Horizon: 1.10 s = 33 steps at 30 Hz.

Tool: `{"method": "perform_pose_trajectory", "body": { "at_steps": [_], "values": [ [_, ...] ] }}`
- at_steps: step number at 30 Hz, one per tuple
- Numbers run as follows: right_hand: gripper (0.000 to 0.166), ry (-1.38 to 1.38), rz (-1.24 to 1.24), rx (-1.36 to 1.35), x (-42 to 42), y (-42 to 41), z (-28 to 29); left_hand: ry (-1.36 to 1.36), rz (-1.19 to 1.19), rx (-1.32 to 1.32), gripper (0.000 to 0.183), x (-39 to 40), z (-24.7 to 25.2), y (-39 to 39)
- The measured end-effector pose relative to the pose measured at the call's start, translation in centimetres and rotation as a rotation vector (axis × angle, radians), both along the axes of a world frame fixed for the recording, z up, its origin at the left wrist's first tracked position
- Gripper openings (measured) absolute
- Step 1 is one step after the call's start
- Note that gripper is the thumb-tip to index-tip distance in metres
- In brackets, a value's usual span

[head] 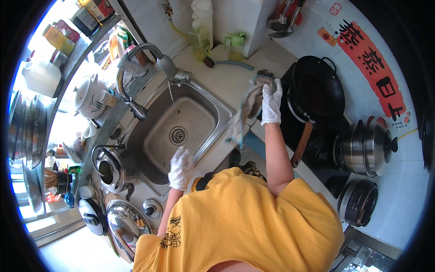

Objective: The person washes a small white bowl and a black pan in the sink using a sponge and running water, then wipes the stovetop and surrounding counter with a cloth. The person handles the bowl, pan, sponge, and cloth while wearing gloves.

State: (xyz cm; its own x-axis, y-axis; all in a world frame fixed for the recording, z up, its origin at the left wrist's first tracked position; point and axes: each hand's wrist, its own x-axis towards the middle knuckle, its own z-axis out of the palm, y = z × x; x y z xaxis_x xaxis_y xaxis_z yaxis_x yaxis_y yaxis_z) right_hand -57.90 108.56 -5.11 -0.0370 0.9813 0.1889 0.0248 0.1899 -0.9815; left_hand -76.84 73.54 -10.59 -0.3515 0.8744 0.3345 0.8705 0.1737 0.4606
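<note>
My right hand [272, 103], in a white glove, grips a crumpled grey-brown cloth [249, 105] on the counter between the sink and the stove. The cloth's lower end trails over the counter's front edge. A small dark, rough lump [265, 72] shows at its top; whether it belongs to the cloth I cannot tell. My left hand [181, 170], also gloved in white, is over the near rim of the stainless steel sink [207, 102], with nothing visible in it. A drain strainer [178, 135] sits in the sink's floor.
A black wok [317, 88] with a wooden handle [302, 144] stands on the black cooktop [317, 149], beside a steel pot [360, 146]. The faucet [168, 66] arches left of the sink. A kettle [110, 170] and pot lid [125, 217] lie left. A brush [227, 64] rests behind.
</note>
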Motion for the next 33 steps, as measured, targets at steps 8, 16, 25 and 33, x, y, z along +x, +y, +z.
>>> {"method": "perform_pose_trajectory", "body": {
  "at_steps": [8, 16, 25, 33],
  "values": [
    [0.083, -1.399, 0.164, 0.055, -1.5, -2.4, -7.9, -0.007, 0.096, -0.272, 0.055, 2.0, -4.3, 5.5],
    [0.035, -0.004, 0.606, -0.482, -13.2, -1.4, -11.7, 0.072, 0.089, -0.369, 0.048, 2.3, -5.5, 5.4],
    [0.035, 0.192, 0.126, -0.469, -10.6, -4.6, 1.0, 0.078, 0.079, -0.304, 0.044, 2.3, -6.0, 4.8],
    [0.057, -0.432, -0.245, -0.160, 10.5, -5.3, -4.3, 0.048, 0.059, -0.207, 0.038, 2.9, -4.8, 5.2]
  ]
}}
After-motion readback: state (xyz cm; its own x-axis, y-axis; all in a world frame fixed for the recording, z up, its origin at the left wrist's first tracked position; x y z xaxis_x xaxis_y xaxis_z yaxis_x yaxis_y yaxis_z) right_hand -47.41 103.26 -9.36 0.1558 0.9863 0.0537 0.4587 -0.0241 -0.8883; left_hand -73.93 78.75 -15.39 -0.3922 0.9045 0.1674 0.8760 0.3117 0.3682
